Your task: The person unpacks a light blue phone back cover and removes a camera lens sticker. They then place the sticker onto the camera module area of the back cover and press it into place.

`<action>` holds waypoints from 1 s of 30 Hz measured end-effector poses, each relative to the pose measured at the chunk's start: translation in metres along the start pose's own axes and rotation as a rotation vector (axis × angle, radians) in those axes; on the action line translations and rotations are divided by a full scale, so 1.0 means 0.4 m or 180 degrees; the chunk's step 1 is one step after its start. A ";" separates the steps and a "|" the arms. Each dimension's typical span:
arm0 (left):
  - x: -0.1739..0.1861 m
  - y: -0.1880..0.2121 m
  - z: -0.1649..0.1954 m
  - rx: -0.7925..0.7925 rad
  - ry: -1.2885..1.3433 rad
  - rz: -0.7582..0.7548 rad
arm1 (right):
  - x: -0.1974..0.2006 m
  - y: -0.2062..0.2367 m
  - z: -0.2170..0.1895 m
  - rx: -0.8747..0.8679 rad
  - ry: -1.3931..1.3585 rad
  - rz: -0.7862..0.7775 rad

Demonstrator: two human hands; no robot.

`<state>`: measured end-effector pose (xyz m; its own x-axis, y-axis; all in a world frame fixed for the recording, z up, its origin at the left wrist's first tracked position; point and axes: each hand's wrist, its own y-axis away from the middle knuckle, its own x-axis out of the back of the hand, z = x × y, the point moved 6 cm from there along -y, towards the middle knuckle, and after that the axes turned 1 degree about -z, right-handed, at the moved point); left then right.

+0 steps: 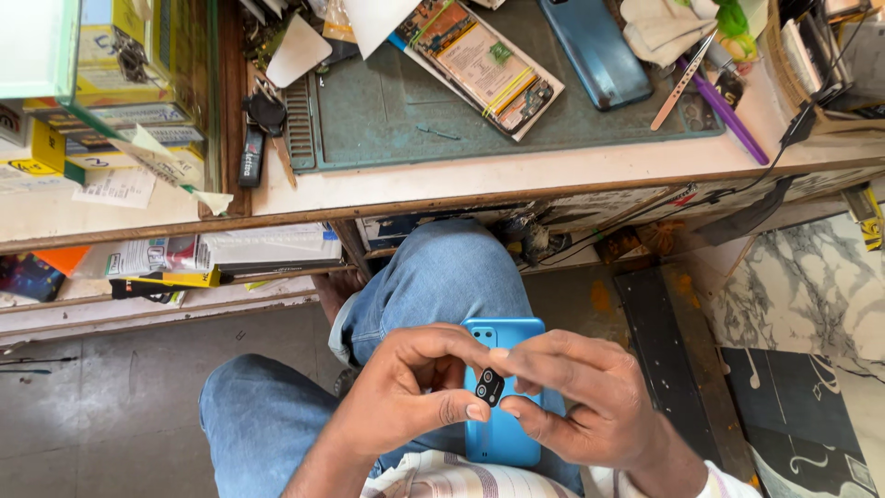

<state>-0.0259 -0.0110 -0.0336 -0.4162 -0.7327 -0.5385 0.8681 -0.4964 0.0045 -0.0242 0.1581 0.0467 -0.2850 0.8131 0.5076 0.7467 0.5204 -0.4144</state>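
I hold the small black camera module (489,387) pinched between both hands over my lap: my left hand (406,392) closes on it from nine o'clock, thumb under and forefinger over, and my right hand (576,397) from three o'clock. Both sets of fingers are shut on it, equally near. Its long axis runs roughly from one to seven o'clock. Just behind it the blue phone back cover (502,433) lies on my thigh, its length running twelve to six.
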 end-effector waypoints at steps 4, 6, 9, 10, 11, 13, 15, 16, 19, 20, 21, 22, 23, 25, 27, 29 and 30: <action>-0.002 0.006 0.017 -0.0449 -0.0589 0.0142 | -0.010 0.024 0.016 -0.0354 -0.0458 0.0407; 0.000 0.005 0.016 -0.0564 -0.0724 0.0248 | -0.015 0.032 0.027 -0.0516 -0.0518 0.0434; 0.005 0.001 -0.002 -0.0526 -0.0662 0.0432 | -0.015 0.041 0.042 -0.0697 -0.0579 0.0410; 0.008 0.001 -0.005 -0.0554 -0.0732 0.0466 | -0.016 0.042 0.047 -0.0747 -0.0601 0.0385; 0.012 0.002 -0.008 -0.0579 -0.0801 0.0504 | -0.016 0.043 0.048 -0.0738 -0.0620 0.0371; 0.017 0.004 -0.014 -0.0614 -0.0847 0.0543 | -0.017 0.040 0.052 -0.0711 -0.0659 0.0338; 0.019 0.003 -0.021 -0.0635 -0.0800 0.0534 | -0.018 0.042 0.053 -0.0755 -0.0685 0.0343; 0.021 0.005 -0.025 -0.0606 -0.0776 0.0548 | -0.019 0.042 0.053 -0.0780 -0.0697 0.0348; 0.024 0.008 -0.032 -0.0576 -0.0745 0.0567 | -0.016 0.043 0.048 -0.0719 -0.0529 0.0389; 0.025 0.009 -0.032 -0.0603 -0.0756 0.0562 | -0.017 0.042 0.047 -0.0712 -0.0526 0.0386; 0.025 0.008 -0.031 -0.0634 -0.0767 0.0556 | -0.018 0.042 0.047 -0.0702 -0.0522 0.0384; 0.025 0.007 -0.032 -0.0643 -0.0748 0.0554 | -0.018 0.042 0.047 -0.0690 -0.0517 0.0381; 0.024 0.007 -0.033 -0.0650 -0.0726 0.0555 | -0.018 0.043 0.047 -0.0690 -0.0489 0.0378; 0.022 0.006 -0.032 -0.0659 -0.0739 0.0545 | -0.017 0.041 0.049 -0.0688 -0.0443 0.0367; 0.020 0.006 -0.027 -0.0665 -0.0806 0.0514 | -0.016 0.040 0.049 -0.0667 -0.0360 0.0349; 0.022 0.006 -0.022 -0.0587 -0.0812 0.0509 | -0.014 0.037 0.048 -0.0643 -0.0192 0.0342; 0.021 0.007 -0.020 -0.0545 -0.0812 0.0507 | -0.012 0.037 0.047 -0.0634 -0.0068 0.0341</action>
<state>-0.0247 -0.0149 -0.0448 -0.3074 -0.8982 -0.3141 0.9514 -0.2971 -0.0815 -0.0229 0.1667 0.0239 -0.2086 0.8674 0.4518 0.8767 0.3706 -0.3067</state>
